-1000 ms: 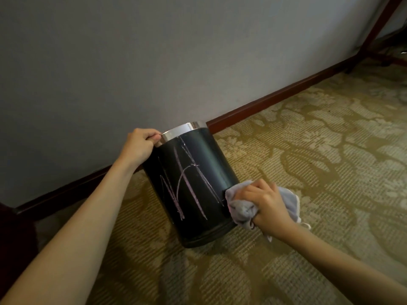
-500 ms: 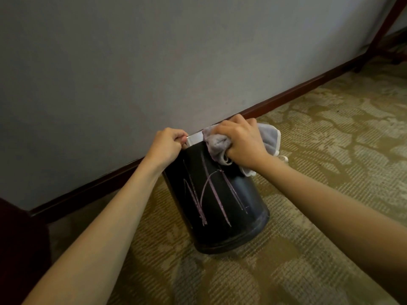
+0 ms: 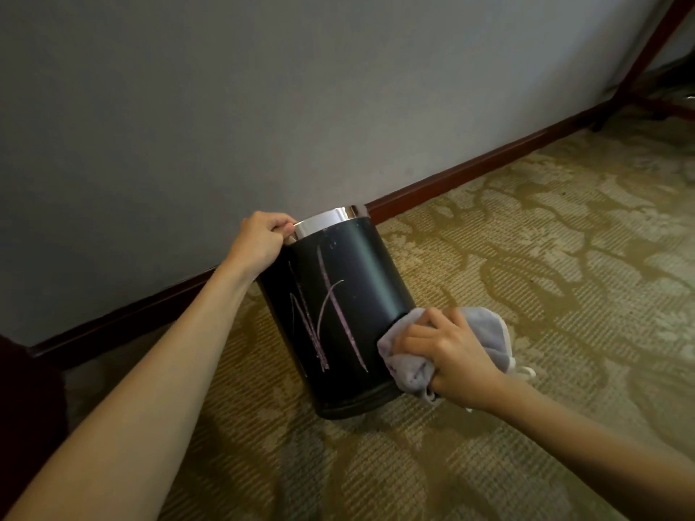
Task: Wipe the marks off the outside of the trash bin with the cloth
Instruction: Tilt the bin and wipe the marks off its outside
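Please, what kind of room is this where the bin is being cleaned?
Probably a hotel room or corridor, though I cannot be sure. The patterned carpet, the dark wooden baseboard along a plain grey wall, and the small black trash bin with a chrome rim suggest it.

patterned carpet [image 3: 526,257], grey wall [image 3: 263,88], wooden baseboard [image 3: 470,171]

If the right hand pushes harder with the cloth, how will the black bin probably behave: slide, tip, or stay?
The trash bin looks tall and narrow, so it would probably tip rather than slide on the carpet. The left hand gripping its metal rim likely prevents that. Its smooth wall may let the cloth glide easily.
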`<act>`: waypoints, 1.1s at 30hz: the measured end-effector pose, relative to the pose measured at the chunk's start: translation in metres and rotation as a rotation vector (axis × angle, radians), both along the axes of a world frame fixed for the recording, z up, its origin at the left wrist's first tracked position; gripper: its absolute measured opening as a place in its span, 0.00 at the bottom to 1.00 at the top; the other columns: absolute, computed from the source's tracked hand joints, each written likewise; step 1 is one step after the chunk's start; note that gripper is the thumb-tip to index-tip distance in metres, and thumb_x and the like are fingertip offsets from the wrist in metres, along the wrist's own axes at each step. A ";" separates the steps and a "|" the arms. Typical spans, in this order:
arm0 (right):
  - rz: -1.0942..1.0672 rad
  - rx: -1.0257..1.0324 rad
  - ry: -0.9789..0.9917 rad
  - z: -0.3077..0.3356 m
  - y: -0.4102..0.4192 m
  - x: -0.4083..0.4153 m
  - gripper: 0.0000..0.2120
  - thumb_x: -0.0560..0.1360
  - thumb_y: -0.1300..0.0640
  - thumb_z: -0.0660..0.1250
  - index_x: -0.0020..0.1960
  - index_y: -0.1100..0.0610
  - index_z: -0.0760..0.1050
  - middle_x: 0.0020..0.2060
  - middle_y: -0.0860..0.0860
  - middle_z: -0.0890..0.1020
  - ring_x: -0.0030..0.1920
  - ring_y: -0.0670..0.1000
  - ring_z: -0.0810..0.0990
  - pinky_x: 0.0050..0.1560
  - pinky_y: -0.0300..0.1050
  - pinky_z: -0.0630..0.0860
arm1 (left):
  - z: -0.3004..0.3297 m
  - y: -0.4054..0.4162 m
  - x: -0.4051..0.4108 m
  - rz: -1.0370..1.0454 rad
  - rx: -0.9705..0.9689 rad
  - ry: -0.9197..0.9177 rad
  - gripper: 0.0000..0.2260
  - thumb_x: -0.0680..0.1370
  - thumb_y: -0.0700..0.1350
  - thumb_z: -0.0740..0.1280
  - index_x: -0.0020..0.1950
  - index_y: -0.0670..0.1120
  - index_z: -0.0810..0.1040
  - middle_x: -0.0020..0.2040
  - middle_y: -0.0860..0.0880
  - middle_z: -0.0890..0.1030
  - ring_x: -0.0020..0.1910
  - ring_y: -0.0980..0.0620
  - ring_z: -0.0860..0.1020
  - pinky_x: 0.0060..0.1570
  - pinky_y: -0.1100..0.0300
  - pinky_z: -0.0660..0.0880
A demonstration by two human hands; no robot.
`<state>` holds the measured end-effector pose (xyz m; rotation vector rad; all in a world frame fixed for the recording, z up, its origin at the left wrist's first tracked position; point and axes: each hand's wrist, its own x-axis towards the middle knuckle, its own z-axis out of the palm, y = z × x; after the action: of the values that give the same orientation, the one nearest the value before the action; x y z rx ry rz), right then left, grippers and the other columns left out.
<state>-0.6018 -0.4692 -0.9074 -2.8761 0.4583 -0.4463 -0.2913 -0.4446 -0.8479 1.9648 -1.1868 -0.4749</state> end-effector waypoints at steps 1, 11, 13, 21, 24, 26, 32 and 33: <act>-0.004 -0.025 0.008 0.003 -0.001 0.002 0.16 0.60 0.59 0.75 0.45 0.46 0.79 0.42 0.37 0.80 0.44 0.49 0.74 0.42 0.54 0.73 | 0.001 0.000 -0.001 -0.011 0.002 -0.014 0.11 0.80 0.41 0.61 0.45 0.50 0.82 0.36 0.52 0.80 0.38 0.58 0.75 0.38 0.67 0.66; -0.173 -0.119 -0.154 0.074 -0.055 0.075 0.18 0.66 0.65 0.69 0.53 0.50 0.80 0.52 0.46 0.82 0.52 0.54 0.73 0.50 0.53 0.66 | 0.011 -0.013 -0.038 -0.100 -0.031 -0.153 0.12 0.79 0.40 0.62 0.39 0.51 0.80 0.32 0.55 0.79 0.36 0.57 0.76 0.37 0.67 0.66; -0.217 -0.094 -0.200 0.068 -0.055 0.076 0.17 0.67 0.65 0.68 0.52 0.50 0.80 0.52 0.44 0.81 0.51 0.53 0.72 0.50 0.51 0.65 | 0.011 -0.015 -0.039 -0.086 -0.027 -0.154 0.12 0.79 0.40 0.62 0.38 0.52 0.79 0.32 0.55 0.78 0.37 0.55 0.76 0.38 0.65 0.67; -0.134 -0.052 -0.198 0.003 -0.011 0.016 0.12 0.64 0.58 0.70 0.47 0.49 0.81 0.45 0.41 0.81 0.51 0.50 0.69 0.48 0.49 0.64 | 0.006 -0.011 -0.023 -0.054 0.010 -0.056 0.11 0.80 0.43 0.62 0.43 0.45 0.82 0.39 0.44 0.82 0.42 0.49 0.78 0.42 0.59 0.71; -0.100 0.011 -0.145 -0.017 0.004 -0.010 0.08 0.65 0.51 0.67 0.44 0.46 0.81 0.42 0.38 0.80 0.50 0.47 0.70 0.47 0.50 0.65 | 0.006 -0.009 -0.017 -0.037 0.016 -0.031 0.11 0.80 0.43 0.61 0.44 0.45 0.82 0.38 0.47 0.81 0.41 0.51 0.78 0.42 0.60 0.70; -0.090 0.012 -0.096 -0.021 0.008 -0.022 0.08 0.65 0.53 0.70 0.44 0.45 0.80 0.43 0.37 0.80 0.51 0.45 0.71 0.47 0.52 0.69 | 0.008 -0.007 -0.019 -0.045 0.024 -0.026 0.11 0.80 0.42 0.61 0.45 0.44 0.83 0.39 0.47 0.81 0.40 0.51 0.77 0.41 0.60 0.70; -0.127 -0.058 -0.106 0.005 -0.008 -0.006 0.17 0.59 0.64 0.76 0.44 0.49 0.82 0.43 0.40 0.82 0.47 0.53 0.76 0.43 0.55 0.71 | 0.020 -0.013 -0.041 -0.105 0.040 -0.071 0.09 0.79 0.41 0.63 0.45 0.45 0.83 0.36 0.51 0.80 0.39 0.54 0.77 0.41 0.64 0.69; -0.156 -0.069 -0.135 0.014 -0.013 0.001 0.19 0.59 0.67 0.75 0.45 0.50 0.82 0.44 0.42 0.83 0.47 0.54 0.76 0.44 0.54 0.70 | 0.022 -0.015 -0.045 -0.120 0.049 -0.089 0.10 0.79 0.40 0.63 0.43 0.45 0.82 0.35 0.52 0.80 0.39 0.55 0.77 0.39 0.66 0.68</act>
<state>-0.6004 -0.4818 -0.8938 -2.8624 0.6585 -0.6902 -0.3364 -0.4594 -0.8263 1.9819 -1.3668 -0.4864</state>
